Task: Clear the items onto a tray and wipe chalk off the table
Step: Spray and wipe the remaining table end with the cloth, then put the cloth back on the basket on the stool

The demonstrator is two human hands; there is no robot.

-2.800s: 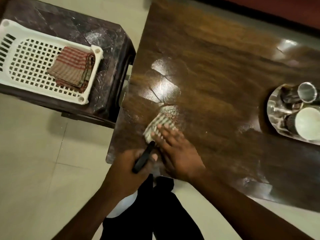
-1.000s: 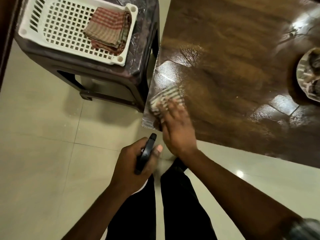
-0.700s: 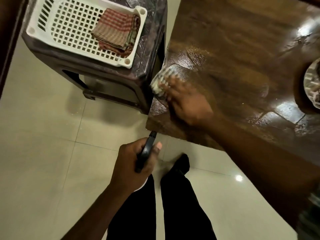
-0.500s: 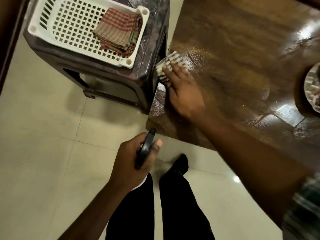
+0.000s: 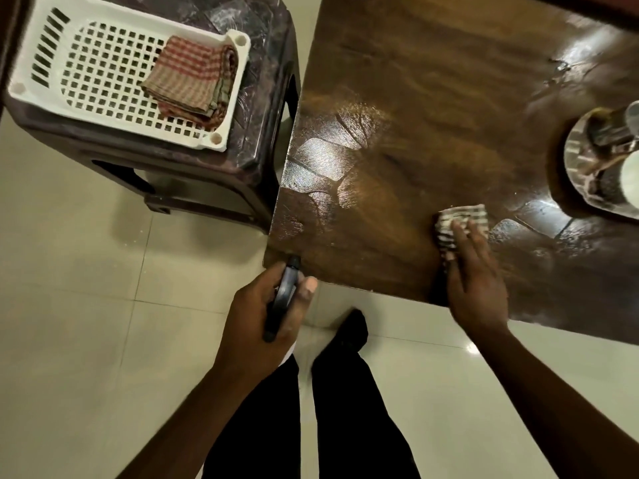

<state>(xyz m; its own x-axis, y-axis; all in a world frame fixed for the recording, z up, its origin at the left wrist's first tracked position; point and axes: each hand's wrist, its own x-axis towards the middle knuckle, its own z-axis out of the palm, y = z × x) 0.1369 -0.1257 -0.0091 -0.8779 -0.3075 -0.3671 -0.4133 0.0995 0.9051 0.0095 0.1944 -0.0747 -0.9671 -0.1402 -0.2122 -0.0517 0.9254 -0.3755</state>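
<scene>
Flat-palmed, your right hand [image 5: 473,274] presses the striped cloth [image 5: 461,219] onto the worktop [image 5: 432,98], fingers spread to bear down rather than clench. Your left hand [image 5: 262,316] is closed round a dark slim object [image 5: 283,299] just off the near corner, out of the cloth's way. Steel tray [image 5: 575,174] with cups sits close on the right; wide bare wood lies leftward. Near edge is tight behind your wrist.

Showing: two cloths [image 5: 461,223] [image 5: 193,79], one white basket [image 5: 41,88], one steel tray [image 5: 581,174], two hands [image 5: 266,316] [image 5: 475,285], one stool [image 5: 249,140], one table [image 5: 432,98].
</scene>
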